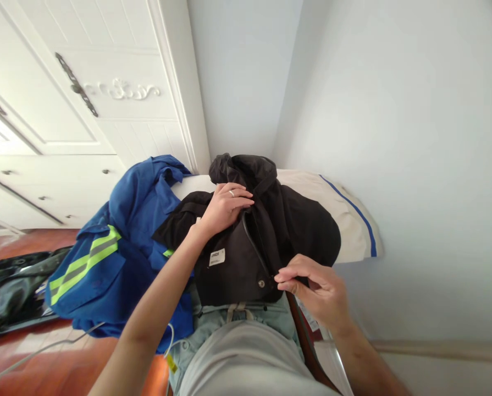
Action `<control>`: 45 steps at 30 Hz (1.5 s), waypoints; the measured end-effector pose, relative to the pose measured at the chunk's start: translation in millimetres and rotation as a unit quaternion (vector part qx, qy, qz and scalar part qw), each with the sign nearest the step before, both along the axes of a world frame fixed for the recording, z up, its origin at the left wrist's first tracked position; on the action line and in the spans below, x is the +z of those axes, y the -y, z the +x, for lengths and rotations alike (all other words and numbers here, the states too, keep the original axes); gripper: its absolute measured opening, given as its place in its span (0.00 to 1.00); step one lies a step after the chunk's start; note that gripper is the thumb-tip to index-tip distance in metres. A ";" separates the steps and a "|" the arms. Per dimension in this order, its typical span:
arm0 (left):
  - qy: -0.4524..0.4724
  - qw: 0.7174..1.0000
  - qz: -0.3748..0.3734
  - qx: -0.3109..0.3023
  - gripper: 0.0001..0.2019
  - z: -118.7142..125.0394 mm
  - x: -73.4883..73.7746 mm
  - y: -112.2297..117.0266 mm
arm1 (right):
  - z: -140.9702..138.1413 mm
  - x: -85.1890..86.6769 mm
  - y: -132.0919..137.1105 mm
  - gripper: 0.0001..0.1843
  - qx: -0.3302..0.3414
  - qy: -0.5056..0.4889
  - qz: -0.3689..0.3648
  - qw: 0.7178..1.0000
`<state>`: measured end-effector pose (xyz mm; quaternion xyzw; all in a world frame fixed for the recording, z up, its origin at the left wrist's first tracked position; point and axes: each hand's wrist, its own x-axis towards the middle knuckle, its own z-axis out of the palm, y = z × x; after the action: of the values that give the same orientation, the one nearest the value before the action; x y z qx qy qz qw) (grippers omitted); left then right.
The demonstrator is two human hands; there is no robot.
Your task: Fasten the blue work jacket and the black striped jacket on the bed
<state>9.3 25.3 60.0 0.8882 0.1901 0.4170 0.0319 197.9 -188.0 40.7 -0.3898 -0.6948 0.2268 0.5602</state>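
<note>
A black jacket [295, 231] lies inside-out on a white ironing board [353, 220] with a blue stripe. My left hand [225, 206], wearing a ring, rests on the jacket near its collar, with its fingers curled onto the fabric. My right hand [315, 286] pinches the jacket's front edge beside a metal snap button [261, 283]. A white label [216, 257] shows on the jacket's lining between my hands.
A blue work jacket [105, 258] with yellow-grey reflective stripes hangs off the board's left side. Dark clothes [10, 286] lie on the wooden floor at left. A white wardrobe [64, 110] stands behind; a plain wall runs along the right.
</note>
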 end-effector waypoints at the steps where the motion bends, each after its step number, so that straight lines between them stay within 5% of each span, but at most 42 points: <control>1: 0.020 1.000 -0.002 0.020 0.11 -3.1 3.1 11.7 | 0.3 -3.1 -0.1 0.13 0.006 -0.002 -0.001 1.000; 9: -0.004 0.981 -0.167 0.096 0.24 -24.1 23.2 101.4 | 11.8 -13.8 -7.9 0.15 0.019 0.030 0.018 0.999; 14: -0.070 0.944 -0.248 0.207 0.38 -13.9 18.6 117.0 | 15.9 -6.3 -9.4 0.14 0.024 0.041 0.034 0.998; 18: -0.069 0.913 -0.305 0.262 0.37 -4.0 9.0 123.4 | 16.0 -0.5 -5.6 0.13 0.024 0.099 0.077 0.992; 24: 0.124 0.888 -0.406 0.179 0.29 -7.2 -16.6 135.8 | 14.7 -2.9 -3.5 0.13 0.069 0.190 0.105 0.974; 29: 0.245 0.850 -0.432 0.176 0.26 -12.7 -32.7 141.3 | 9.8 -20.9 -11.9 0.27 0.003 0.154 -0.067 0.986; 36: 0.261 0.865 -0.401 0.150 0.24 6.6 -40.0 148.8 | -16.4 -47.7 -29.7 0.27 0.081 0.071 -0.294 0.950; 45: 0.187 0.928 -0.178 0.267 0.19 -5.2 -41.9 163.0 | -17.8 -47.7 -36.0 0.27 0.056 -0.239 -0.358 0.901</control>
<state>4.1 -137.7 18.1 0.6904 0.4820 0.5277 0.1122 180.0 -152.0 -7.1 -0.4582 -0.4329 0.5775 0.5188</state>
